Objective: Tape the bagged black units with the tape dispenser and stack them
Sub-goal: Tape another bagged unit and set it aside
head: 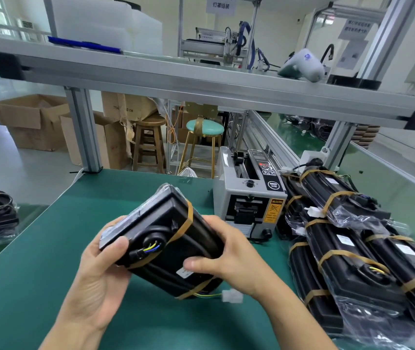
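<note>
Both hands, left hand and right hand, are gripping a taped, bagged black unit above the green table, near the tape dispenser

A bagged black unit is sitting tilted above the green mat, brown tape bands crossing it, coloured wires and a white plug trailing from its near end; the grey dispenser is standing just behind it; taped units are lying stacked at the right.
</note>
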Tool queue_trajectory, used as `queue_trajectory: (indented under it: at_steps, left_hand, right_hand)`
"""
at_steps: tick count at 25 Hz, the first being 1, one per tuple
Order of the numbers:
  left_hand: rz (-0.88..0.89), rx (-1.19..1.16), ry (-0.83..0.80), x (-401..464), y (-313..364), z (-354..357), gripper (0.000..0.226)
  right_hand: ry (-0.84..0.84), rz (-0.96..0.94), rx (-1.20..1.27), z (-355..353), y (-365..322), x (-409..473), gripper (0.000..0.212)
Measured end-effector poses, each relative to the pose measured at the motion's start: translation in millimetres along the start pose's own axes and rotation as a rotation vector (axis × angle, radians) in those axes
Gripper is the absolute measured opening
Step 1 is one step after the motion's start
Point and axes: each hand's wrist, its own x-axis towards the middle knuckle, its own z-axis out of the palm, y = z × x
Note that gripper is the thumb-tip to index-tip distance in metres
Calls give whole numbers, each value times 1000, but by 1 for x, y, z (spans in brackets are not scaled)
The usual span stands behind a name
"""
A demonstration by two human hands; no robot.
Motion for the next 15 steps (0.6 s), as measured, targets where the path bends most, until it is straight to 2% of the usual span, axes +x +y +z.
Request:
queue_trajectory:
  at_steps: [2,4,6,9,12,15]
  left_hand:
    - [-29,192,-2,1,4,-6,44]
    - [79,578,29,2,14,-12,63]
    - [185,769,-96,2,18,-10,63]
    - [60,720,-221,-3,9,-3,65]
    - [-54,554,-207,-6,0,-10,70]
    - [-90,454,-191,-7,-8,-20,73]
  right_hand:
    - [80,-41,-111,-5,-7,-1,54]
    - [146,-75,-437,-12,-9,0,52]
    - [108,-104,-723,-10,-12,6,53]
    - [16,-87,-773,2,-9,14,58]
    - [6,-94,-764,5,-1,17,58]
    - [-38,-87,-770,4,5,18,62]
